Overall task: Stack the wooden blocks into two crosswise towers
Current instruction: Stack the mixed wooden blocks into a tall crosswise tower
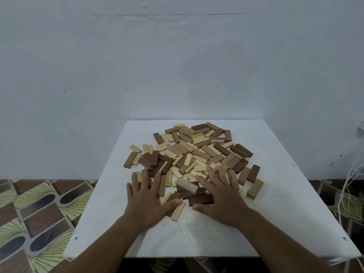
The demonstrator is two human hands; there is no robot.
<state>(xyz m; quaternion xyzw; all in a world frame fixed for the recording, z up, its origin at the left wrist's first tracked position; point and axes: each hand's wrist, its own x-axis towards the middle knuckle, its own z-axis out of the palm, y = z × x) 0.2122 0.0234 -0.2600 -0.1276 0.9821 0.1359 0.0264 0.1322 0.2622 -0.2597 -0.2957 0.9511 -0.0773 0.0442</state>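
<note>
A loose heap of wooden blocks [197,152], pale, mid-brown and dark brown, lies scattered flat over the middle of a white table [275,203]. No tower stands anywhere. My left hand [146,198] lies palm down with spread, straight fingers on the near left edge of the heap. My right hand [218,194] lies the same way on the near right part, its thumb beside a dark block [201,200]. A pale block [186,185] sits between the two hands. Neither hand holds a block.
The near part of the table top in front of my wrists is bare, as are its left and right margins. A light blue wall [177,66] rises right behind the table. Patterned floor [39,213] lies to the left; thin cords [348,194] hang at the right.
</note>
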